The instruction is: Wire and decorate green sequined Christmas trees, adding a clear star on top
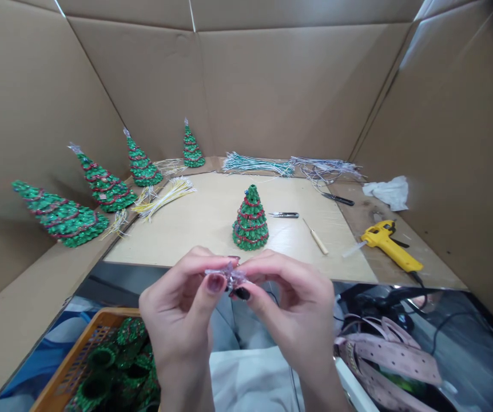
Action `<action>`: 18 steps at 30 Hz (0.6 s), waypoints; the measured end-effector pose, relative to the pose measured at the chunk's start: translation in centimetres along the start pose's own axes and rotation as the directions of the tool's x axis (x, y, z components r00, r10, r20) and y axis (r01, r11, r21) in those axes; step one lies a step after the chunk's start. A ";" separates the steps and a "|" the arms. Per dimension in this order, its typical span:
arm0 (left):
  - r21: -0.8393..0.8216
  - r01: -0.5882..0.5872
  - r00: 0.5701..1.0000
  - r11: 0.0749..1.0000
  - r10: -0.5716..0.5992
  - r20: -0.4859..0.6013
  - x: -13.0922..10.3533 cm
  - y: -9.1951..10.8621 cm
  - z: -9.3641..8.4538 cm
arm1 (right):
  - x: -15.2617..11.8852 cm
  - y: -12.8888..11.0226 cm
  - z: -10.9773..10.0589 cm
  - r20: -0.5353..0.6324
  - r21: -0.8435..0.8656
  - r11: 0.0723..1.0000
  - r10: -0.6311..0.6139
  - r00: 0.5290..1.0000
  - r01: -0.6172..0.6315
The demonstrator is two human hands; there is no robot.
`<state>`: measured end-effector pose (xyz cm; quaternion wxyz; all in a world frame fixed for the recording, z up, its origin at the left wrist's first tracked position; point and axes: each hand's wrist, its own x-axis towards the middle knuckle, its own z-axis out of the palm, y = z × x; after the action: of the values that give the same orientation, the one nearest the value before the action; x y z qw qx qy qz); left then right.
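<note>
Between my fingertips is a small clear, purplish star-like ornament (230,277), held in front of the table's near edge. My left hand (189,300) pinches it from the left with thumb and fingers. From the other side my right hand (287,303) grips it, thumb and fingertips pressed together. The fingers cover much of the ornament, so its full shape is hidden. Just beyond my hands a green miniature Christmas tree (250,220) with red garlands stands upright on the table, its tip bare. Similar trees at the left, such as one with a clear topper (104,183), stand apart from my hands.
Thread snips (285,215), a wooden-handled awl (317,239) and a yellow glue gun (392,246) lie to the right. Wire bundles (257,164) line the back. An orange basket (53,380) of green tree cones sits low left. Cardboard walls (306,86) surround the table.
</note>
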<state>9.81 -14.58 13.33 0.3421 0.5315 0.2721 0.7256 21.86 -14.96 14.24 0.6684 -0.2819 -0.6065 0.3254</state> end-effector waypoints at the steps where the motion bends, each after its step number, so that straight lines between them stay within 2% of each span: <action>1: 0.003 0.003 0.999 1.000 -0.003 -0.044 0.0 0.0 0.0 | 0.0 0.0 -0.1 0.020 -0.004 1.000 0.008 1.000 -0.008; 4: 0.032 -0.001 0.983 0.999 0.006 -0.184 -0.1 -0.1 0.1 | 0.0 0.0 -0.4 0.102 -0.036 0.998 0.053 0.993 -0.049; 7: 0.043 0.019 0.968 0.999 -0.007 -0.252 0.0 -0.1 0.1 | -0.1 -0.1 -0.7 0.202 -0.080 0.991 0.123 0.972 -0.109; 14: -0.100 -0.014 0.980 0.995 -0.006 -0.200 0.0 -0.1 1.2 | -0.4 -0.2 -0.3 0.263 -0.095 0.989 0.134 0.955 -0.113; 18: -0.171 0.067 0.979 0.983 -0.097 -0.179 -0.4 0.1 2.3 | -0.6 0.3 0.2 0.239 -0.144 0.988 0.081 0.968 -0.047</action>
<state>12.08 -14.87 13.88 0.3873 0.4195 0.2640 0.7774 21.58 -15.26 13.71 0.5568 -0.3045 -0.6957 0.3365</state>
